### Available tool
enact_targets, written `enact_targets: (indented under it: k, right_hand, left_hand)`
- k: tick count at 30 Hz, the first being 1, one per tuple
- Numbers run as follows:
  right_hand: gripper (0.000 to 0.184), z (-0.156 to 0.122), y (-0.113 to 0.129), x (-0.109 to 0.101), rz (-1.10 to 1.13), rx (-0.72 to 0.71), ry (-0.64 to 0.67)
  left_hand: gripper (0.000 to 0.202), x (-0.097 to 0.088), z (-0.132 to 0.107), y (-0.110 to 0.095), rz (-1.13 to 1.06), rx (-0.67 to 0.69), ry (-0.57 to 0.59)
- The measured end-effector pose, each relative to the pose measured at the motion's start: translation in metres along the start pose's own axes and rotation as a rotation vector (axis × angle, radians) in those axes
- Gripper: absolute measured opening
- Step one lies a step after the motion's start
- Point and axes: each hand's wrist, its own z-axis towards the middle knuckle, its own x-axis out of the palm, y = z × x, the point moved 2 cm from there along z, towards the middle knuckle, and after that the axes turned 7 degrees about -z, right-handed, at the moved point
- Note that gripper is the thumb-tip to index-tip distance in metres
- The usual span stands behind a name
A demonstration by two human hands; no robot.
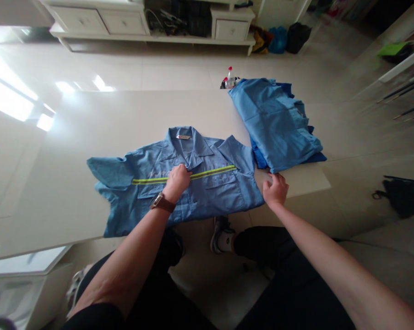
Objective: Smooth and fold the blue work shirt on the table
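A blue work shirt point(220, 188) lies front up on the white table, its collar pointing away from me and a yellow-green reflective stripe across the chest. My left hand point(177, 179), with a watch on the wrist, is closed on the shirt's front just below the collar. To the right, my right hand point(275, 190) is at the near corner of a stack of folded blue garments point(274, 123). Its thumb and forefinger are apart, and the fingertips seem to touch the stack's edge. The shirt's left-side sleeve is bunched, and its lower part drops over the near table edge.
The white table point(76, 133) runs wide to the left. Bottles with red caps point(230, 78) stand behind its far edge. A white cabinet point(124, 23) is along the back, with bags point(278, 39) by it. A black item point(401, 197) lies at right.
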Motion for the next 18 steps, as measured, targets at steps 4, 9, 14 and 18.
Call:
enact_targets:
  k: [4,9,14,18]
  right_hand:
    - [0.040,-0.0001,0.0000,0.0001,0.005,-0.004,-0.005]
    - [0.040,-0.0002,0.0003,-0.0004,0.013,0.001,-0.015]
    - [0.041,0.0001,0.0008,-0.0008,-0.003,-0.007,-0.013]
    - [0.041,-0.0001,0.0006,-0.0004,-0.007,-0.015,-0.017]
  left_hand:
    - [0.028,-0.0011,-0.0014,-0.0007,0.043,0.020,0.040]
    - [0.028,0.0020,-0.0005,0.0015,0.030,0.048,0.034]
    - [0.026,0.0026,0.0009,0.0030,0.003,0.062,0.039]
    - [0.024,0.0033,-0.0004,0.0018,-0.002,0.076,0.023]
